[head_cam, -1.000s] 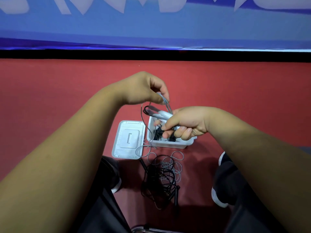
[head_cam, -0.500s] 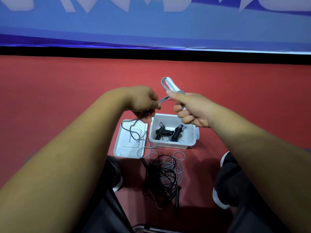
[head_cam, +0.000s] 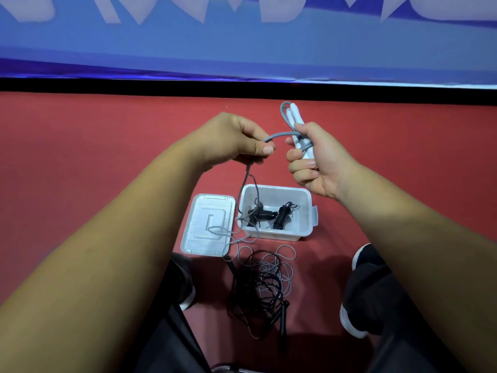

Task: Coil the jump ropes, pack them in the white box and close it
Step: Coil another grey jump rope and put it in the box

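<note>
My right hand (head_cam: pixel 317 162) grips the two white handles (head_cam: pixel 295 117) of a grey jump rope, held upright together above the box. My left hand (head_cam: pixel 236 141) pinches the grey rope (head_cam: pixel 279 135) a short way from the handles; the rope arcs between the hands, then hangs down from my left hand past the box to the floor. The open white box (head_cam: pixel 306 208) stands on the red floor with two coiled black jump ropes (head_cam: pixel 271 215) inside. Its white lid (head_cam: pixel 207 224) lies flat to the left of it.
A loose tangle of grey and black rope (head_cam: pixel 262 281) with a black handle lies on the floor in front of the box, between my two dark shoes (head_cam: pixel 355 300). A blue banner wall (head_cam: pixel 242 49) with a black base strip borders the red floor (head_cam: pixel 80 146) ahead.
Both hands have risen from just over the box to well above it. They have moved apart, drawing a short arc of grey rope between them.
</note>
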`<action>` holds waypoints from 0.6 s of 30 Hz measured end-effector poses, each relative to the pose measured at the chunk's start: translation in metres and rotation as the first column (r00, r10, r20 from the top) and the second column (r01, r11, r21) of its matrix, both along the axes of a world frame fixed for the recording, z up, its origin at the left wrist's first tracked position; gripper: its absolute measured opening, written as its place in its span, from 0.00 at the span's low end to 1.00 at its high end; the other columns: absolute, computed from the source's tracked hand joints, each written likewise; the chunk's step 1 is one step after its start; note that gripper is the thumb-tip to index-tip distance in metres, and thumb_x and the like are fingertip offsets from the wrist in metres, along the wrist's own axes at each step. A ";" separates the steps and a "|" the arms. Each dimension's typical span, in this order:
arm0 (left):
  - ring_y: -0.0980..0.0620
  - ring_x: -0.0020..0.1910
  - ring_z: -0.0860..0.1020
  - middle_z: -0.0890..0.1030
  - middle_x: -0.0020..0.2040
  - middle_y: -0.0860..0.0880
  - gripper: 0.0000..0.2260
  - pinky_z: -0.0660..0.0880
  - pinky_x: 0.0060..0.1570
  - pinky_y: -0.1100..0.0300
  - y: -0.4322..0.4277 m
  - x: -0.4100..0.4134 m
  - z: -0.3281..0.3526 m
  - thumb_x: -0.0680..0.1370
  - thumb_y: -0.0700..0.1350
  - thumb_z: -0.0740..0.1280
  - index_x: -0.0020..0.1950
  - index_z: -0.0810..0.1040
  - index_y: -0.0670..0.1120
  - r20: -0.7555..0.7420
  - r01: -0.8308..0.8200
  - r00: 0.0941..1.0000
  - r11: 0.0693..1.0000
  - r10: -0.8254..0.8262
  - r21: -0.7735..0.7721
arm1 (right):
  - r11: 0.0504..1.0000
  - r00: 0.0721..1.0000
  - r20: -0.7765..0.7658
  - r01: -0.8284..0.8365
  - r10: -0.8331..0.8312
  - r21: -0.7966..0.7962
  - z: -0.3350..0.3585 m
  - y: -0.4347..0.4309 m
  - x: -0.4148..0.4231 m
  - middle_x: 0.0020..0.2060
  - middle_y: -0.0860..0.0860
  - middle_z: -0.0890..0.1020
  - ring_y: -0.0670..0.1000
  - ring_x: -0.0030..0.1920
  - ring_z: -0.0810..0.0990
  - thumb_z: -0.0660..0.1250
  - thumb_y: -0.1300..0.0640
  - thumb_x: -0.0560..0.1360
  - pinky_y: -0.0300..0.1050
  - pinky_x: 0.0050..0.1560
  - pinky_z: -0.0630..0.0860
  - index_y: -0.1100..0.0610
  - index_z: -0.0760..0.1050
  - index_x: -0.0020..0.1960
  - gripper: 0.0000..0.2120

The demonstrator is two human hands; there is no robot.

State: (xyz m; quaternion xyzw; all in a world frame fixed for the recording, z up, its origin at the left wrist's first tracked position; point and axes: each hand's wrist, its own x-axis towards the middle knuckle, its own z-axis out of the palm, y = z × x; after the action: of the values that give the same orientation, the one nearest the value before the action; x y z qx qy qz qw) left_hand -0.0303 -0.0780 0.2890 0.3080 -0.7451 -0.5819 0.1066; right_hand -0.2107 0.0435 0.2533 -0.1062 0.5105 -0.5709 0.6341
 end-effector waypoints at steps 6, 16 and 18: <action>0.50 0.36 0.79 0.76 0.40 0.47 0.14 0.81 0.57 0.48 0.000 0.002 0.002 0.82 0.55 0.67 0.48 0.80 0.45 -0.068 0.062 0.997 0.968 -0.047 0.243 | 0.996 0.996 -0.010 -0.086 0.086 -0.005 0.006 0.002 -0.001 0.31 0.47 0.67 0.41 0.23 0.55 0.62 0.48 0.82 0.35 0.19 0.49 0.53 0.70 0.46 0.10; 0.53 0.33 0.68 0.81 0.44 0.47 0.12 0.68 0.35 0.64 -0.010 0.012 0.001 0.82 0.44 0.69 0.63 0.84 0.43 0.045 0.248 0.966 0.963 -0.253 0.102 | 0.998 0.999 -0.024 -0.048 0.047 -0.029 0.013 0.007 -0.010 0.31 0.49 0.69 0.42 0.23 0.56 0.62 0.48 0.82 0.35 0.20 0.49 0.52 0.67 0.45 0.10; 0.53 0.34 0.72 0.83 0.43 0.47 0.10 0.71 0.35 0.64 -0.011 0.011 -0.001 0.82 0.42 0.70 0.62 0.85 0.45 0.103 0.228 0.967 0.973 -0.232 0.048 | 0.999 0.999 -0.027 -0.035 0.034 -0.037 0.013 0.007 -0.008 0.32 0.49 0.71 0.42 0.22 0.56 0.62 0.48 0.82 0.35 0.20 0.49 0.53 0.67 0.46 0.10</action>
State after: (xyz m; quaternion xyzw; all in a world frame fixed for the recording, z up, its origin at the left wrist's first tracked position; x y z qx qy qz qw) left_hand -0.0195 -0.0892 0.2882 0.2525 -0.7700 -0.5860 -0.0074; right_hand -0.2190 0.0501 0.2668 -0.1345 0.5061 -0.5679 0.6351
